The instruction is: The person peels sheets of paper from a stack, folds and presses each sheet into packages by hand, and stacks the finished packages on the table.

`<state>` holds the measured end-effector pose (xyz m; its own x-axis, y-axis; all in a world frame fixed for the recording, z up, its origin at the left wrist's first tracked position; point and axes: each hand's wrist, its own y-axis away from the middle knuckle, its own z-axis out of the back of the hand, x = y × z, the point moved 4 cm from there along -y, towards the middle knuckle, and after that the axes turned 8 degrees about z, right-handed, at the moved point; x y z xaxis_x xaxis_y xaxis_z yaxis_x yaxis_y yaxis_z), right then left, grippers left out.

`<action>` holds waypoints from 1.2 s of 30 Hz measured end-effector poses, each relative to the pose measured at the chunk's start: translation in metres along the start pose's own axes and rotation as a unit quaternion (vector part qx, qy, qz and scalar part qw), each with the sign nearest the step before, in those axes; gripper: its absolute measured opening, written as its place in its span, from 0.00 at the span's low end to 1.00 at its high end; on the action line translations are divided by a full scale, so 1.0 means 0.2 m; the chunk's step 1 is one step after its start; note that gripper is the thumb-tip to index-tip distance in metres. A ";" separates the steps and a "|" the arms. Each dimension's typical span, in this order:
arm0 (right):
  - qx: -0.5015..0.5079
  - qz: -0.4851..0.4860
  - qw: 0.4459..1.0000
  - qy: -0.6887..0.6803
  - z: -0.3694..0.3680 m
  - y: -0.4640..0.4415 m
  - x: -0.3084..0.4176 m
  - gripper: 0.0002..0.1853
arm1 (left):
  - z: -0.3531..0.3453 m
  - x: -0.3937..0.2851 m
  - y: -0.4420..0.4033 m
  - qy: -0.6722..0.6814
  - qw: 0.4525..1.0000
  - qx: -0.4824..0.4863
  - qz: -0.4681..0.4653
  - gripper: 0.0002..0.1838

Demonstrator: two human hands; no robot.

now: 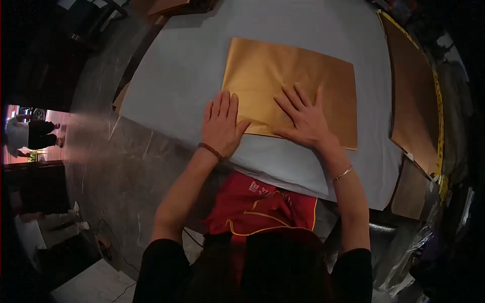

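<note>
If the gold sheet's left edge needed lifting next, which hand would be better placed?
Probably the left hand: it lies over the near left corner of the gold sheet, while the right hand is spread on the sheet farther in from that edge.

A head-worn camera looked forward and down from close above the wearer's red apron (262, 212), framing left hand (221, 125) and right hand (307, 120) over a grey work surface (182, 86).

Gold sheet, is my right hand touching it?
Touching. The head view shows your right hand spread flat on the gold sheet, with creases in it near the fingers.
</note>
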<state>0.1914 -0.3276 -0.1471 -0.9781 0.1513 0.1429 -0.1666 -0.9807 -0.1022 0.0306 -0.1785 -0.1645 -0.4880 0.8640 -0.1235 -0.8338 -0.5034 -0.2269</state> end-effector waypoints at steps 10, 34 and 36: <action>0.022 -0.107 0.994 0.023 0.09 0.49 -0.27 0.49 | -0.01 0.00 0.00 -0.021 1.000 -0.014 -0.013 0.35; -0.003 -0.103 0.995 0.006 0.11 0.49 -0.26 0.39 | 0.03 0.12 0.08 -0.030 0.989 0.051 0.135 0.37; -0.001 -0.106 0.994 -0.003 0.12 0.48 -0.25 0.39 | 0.07 0.12 0.04 -0.037 0.982 0.045 0.178 0.37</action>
<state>0.2268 -0.4326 -0.1414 -0.9205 0.3534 0.1669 -0.3687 -0.9268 -0.0711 0.0090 -0.1613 -0.1564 -0.7679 0.6315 -0.1075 -0.6243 -0.7753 -0.0954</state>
